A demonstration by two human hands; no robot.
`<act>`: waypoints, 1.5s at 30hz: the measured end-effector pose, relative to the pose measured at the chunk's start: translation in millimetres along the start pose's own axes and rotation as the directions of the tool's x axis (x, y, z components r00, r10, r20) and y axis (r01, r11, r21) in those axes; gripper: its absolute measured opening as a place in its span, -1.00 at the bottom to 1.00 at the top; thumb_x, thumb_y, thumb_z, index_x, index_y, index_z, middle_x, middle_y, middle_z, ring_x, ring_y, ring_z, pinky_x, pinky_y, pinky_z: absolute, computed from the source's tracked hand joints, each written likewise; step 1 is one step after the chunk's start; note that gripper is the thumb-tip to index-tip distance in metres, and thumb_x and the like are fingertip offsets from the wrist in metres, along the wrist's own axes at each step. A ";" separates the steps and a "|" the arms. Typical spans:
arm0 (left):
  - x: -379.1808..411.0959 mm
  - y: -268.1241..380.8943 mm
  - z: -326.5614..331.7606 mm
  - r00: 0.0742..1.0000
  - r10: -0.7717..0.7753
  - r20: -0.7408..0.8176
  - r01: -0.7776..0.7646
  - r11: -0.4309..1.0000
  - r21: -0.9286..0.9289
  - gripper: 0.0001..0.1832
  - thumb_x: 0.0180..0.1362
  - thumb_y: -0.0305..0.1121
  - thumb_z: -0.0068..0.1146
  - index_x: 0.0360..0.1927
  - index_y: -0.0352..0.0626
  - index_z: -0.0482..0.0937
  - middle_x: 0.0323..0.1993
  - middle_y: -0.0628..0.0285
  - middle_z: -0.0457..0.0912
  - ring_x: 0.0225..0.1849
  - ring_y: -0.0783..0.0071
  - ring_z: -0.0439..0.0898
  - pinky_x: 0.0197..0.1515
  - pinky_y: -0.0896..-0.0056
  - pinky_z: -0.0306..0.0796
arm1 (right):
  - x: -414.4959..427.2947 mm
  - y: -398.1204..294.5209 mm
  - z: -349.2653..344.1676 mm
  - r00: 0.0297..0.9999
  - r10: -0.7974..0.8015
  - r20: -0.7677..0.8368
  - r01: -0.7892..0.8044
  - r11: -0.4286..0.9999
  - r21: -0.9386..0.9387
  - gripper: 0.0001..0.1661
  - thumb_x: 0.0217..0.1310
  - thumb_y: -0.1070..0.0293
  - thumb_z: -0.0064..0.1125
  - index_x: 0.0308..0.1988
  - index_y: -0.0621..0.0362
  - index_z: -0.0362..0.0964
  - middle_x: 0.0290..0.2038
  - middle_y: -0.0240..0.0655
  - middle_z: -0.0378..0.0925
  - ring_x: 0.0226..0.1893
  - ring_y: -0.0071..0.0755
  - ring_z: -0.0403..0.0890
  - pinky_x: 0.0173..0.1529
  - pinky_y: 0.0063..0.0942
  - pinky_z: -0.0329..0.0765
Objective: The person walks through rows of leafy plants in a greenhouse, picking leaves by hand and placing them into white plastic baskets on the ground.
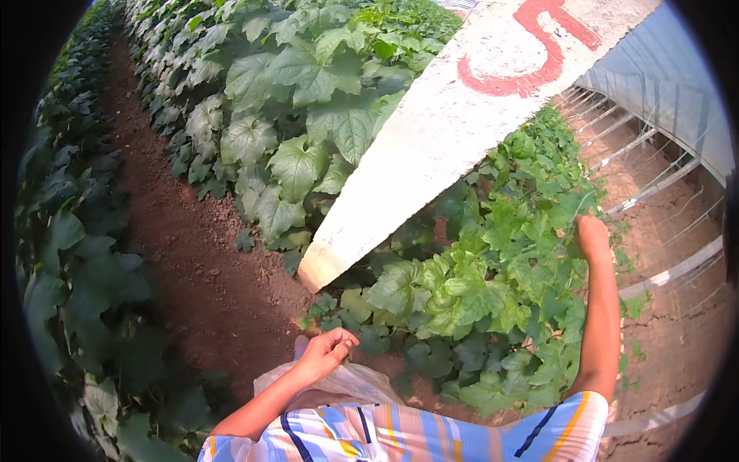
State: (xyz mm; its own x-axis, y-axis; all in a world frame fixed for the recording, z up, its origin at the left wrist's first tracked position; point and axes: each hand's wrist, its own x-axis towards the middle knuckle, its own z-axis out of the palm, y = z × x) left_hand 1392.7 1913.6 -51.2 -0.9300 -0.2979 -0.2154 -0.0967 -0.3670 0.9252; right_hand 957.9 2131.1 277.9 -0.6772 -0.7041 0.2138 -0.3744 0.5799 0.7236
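Observation:
My left hand (330,353) is in front of my waist, above a pale translucent bag or cloth (364,382), its fingers closed on a small green plant piece. Far out to the right, my right hand (592,235) reaches to the outer edge of the leafy vines (473,283), its fingers curled at a thin stem or pale string; what lies inside them is hidden. Broad, lobed green leaves fill the space between the two hands. A striped shirt covers my upper body.
A white-painted concrete post (398,173) with a red mark slants between the plants. A brown soil path (173,271) runs along the left, beside another row of dark leaves (86,277). Plastic sheeting (664,75) and pale ribs (675,271) stand at the right.

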 end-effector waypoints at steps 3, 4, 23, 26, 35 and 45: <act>14.9 -1.1 -21.5 0.997 0.070 0.038 -0.072 0.996 0.060 -0.82 0.29 -0.35 -0.05 -0.20 -0.19 0.55 -0.56 0.40 0.45 -0.51 0.70 0.34 -0.42 0.53 0.32 | 0.3 12.9 8.7 0.997 0.074 0.015 -0.074 0.997 -0.004 -0.87 -0.04 0.57 0.01 -0.46 0.21 0.52 -0.44 0.04 0.58 -0.35 0.10 0.63 -0.21 -0.09 0.58; 20.6 4.6 -30.5 0.995 0.092 0.045 -0.097 0.988 0.119 -0.82 0.27 -0.36 -0.04 -0.20 -0.19 0.55 -0.57 0.38 0.45 -0.52 0.68 0.34 -0.43 0.51 0.32 | 0.3 12.6 13.0 0.992 0.110 0.054 -0.110 0.994 -0.010 -0.88 -0.07 0.55 0.05 -0.48 0.22 0.54 -0.43 0.06 0.58 -0.36 0.12 0.64 -0.20 -0.08 0.58; 58.0 48.7 -312.9 0.859 -0.259 0.441 -0.007 0.856 0.516 -0.71 0.25 -0.20 -0.04 -0.11 -0.12 0.58 -0.26 0.19 0.65 -0.25 0.29 0.59 -0.11 0.33 0.43 | 9.3 -12.2 69.8 0.231 0.956 -0.181 -0.682 0.292 0.671 -0.44 0.14 -0.13 -0.02 0.03 -0.07 0.47 -0.10 -0.12 0.58 -0.15 0.00 0.57 -0.11 -0.11 0.43; 71.8 22.2 -351.7 0.808 -0.274 0.522 -0.054 0.847 0.529 -0.67 0.25 -0.12 -0.06 -0.10 -0.08 0.57 -0.21 0.15 0.66 -0.17 0.19 0.61 -0.04 0.27 0.42 | 8.3 2.1 49.0 0.193 0.960 -0.205 -0.692 0.281 0.665 -0.38 0.17 -0.16 0.01 0.06 0.05 0.45 -0.08 -0.15 0.58 -0.15 -0.01 0.56 -0.06 -0.12 0.43; 124.4 70.8 -471.2 0.748 -0.490 0.447 -0.146 0.535 0.832 -0.63 0.22 -0.11 -0.19 -0.08 -0.02 0.57 -0.11 0.02 0.63 -0.03 0.02 0.57 0.04 0.12 0.41 | 17.1 -226.7 -215.7 0.007 1.000 -0.010 0.213 0.008 0.977 -0.74 0.33 0.24 0.03 -0.08 0.13 0.44 -0.14 -0.38 0.48 -0.43 -0.54 0.39 -0.29 -0.50 0.34; 147.4 163.6 -563.5 0.554 -0.593 0.584 0.516 0.795 0.319 -0.05 0.25 0.40 -0.59 0.23 -0.34 0.32 0.27 0.05 0.34 0.31 0.24 0.26 0.36 0.22 0.08 | 100.7 -750.5 -327.1 0.537 -0.842 0.054 -0.771 -0.464 0.437 -0.70 0.25 0.23 0.08 -0.14 0.23 0.41 -0.22 -0.42 0.46 -0.26 -0.66 0.41 -0.14 -0.66 0.32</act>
State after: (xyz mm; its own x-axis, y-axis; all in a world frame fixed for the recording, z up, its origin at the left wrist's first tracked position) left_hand 1439.7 1313.0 -107.6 -0.6649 0.5673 -0.4859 -0.6698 -0.1648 0.7241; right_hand 1377.9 1491.0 -28.9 -0.0827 -0.8443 -0.5294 0.4189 0.4525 -0.7872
